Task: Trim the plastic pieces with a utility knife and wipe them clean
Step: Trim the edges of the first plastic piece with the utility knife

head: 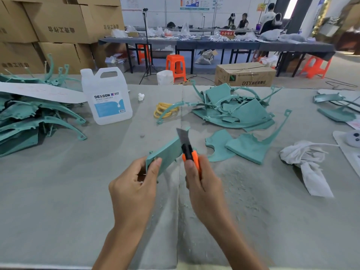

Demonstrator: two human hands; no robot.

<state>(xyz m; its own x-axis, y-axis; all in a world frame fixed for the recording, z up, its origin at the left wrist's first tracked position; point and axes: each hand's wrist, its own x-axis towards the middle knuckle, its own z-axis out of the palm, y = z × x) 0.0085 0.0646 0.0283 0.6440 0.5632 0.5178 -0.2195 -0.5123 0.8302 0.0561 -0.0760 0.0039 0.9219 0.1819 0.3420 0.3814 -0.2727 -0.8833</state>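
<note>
Head view. Workshop: stacked cardboard boxes back left, people at long tables far behind. Up front, a grey cloth-covered worktable with fine shavings scattered to the right of the hands.

The left hand grips the near end of a teal plastic piece, thumb on top and fingers curled under, holding it above the table. The right hand is clenched round the orange utility knife, blade out and lying against the piece's right edge.

More teal pieces: a pile centre-right and a stack at left. A white rag lies at right, well apart. A DEXCON jug stands upright at left with yellow bands near it.

Step looks like trimming the edge, with wiping not started. To do it well, probably keep the blade shallow along the edge, push it away from the left fingers, use light passes and hold the piece firm. The main risk is the blade slipping toward the thumb.
</note>
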